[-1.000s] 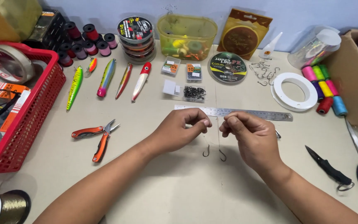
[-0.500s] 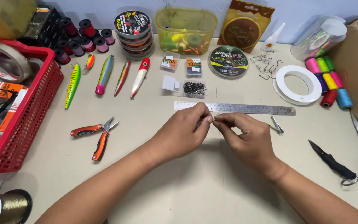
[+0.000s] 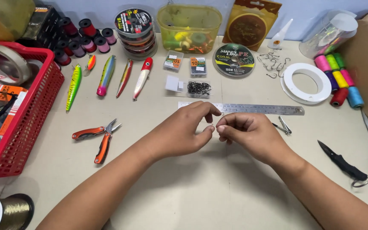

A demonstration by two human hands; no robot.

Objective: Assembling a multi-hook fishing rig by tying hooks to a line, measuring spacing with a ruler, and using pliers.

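Bare fingertips of my left hand [image 3: 184, 132] and right hand [image 3: 252, 134] pinch together over the beige table [image 3: 192, 191], just below the long steel ruler [image 3: 252, 109]; whatever they pinch is too small to see. Looks like mid-tying; next needs a steady pull, orange-handled pliers [image 3: 99, 138] lying nearby to the left.

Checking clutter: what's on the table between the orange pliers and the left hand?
Head view: bare tabletop between the orange pliers and the left hand.

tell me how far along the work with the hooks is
Done: tools are laid out, orange pliers and steel ruler idle. In hand: left hand and right hand pinch fingertips together above the table; what they hold is hidden. Left: cannot tell.
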